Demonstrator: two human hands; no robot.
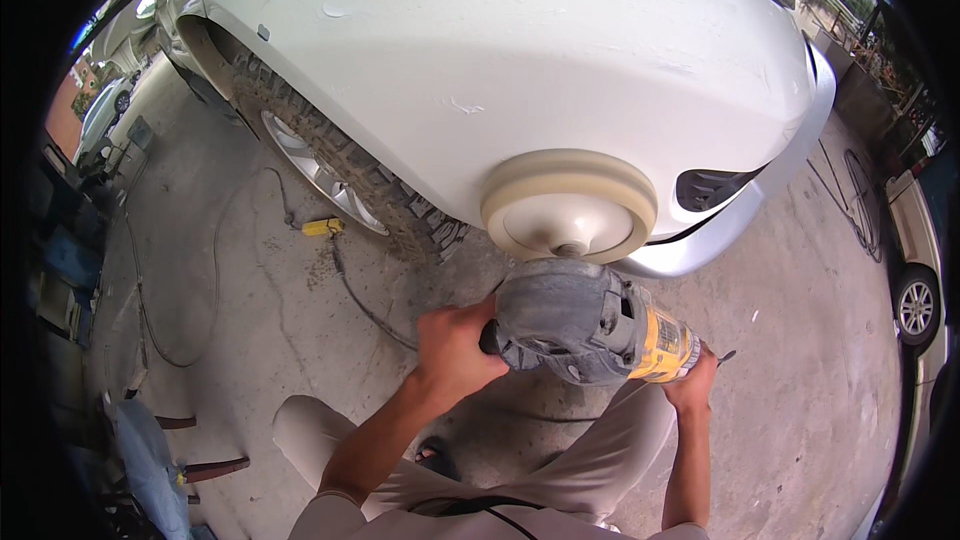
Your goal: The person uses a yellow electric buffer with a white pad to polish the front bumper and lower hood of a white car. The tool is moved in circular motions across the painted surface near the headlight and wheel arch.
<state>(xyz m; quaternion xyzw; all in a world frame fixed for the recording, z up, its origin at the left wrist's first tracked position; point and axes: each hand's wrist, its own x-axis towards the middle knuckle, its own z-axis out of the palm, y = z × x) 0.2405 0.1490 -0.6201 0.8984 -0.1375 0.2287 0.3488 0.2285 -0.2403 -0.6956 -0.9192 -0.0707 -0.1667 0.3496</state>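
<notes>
A yellow and dark grey rotary polisher [566,319] is held in both hands in front of me. My left hand [459,349] grips its side handle beside the grey head. Around the rear of the yellow body closes my right hand [691,381], its fingers partly hidden behind the tool. The round cream foam pad [570,202] faces the white car bumper [465,67] and appears to rest on it, though the contact face is hidden. Whitish smears of compound [463,106] mark the painted surface above the pad.
A muddy tyre [330,142] lies left of the bumper. On the concrete floor, a yellow cable connector [322,226] joins a cord running towards me. Coiled cable [862,202] lies at right, near another parked car [916,300]. A plastic-covered seat [150,465] stands lower left.
</notes>
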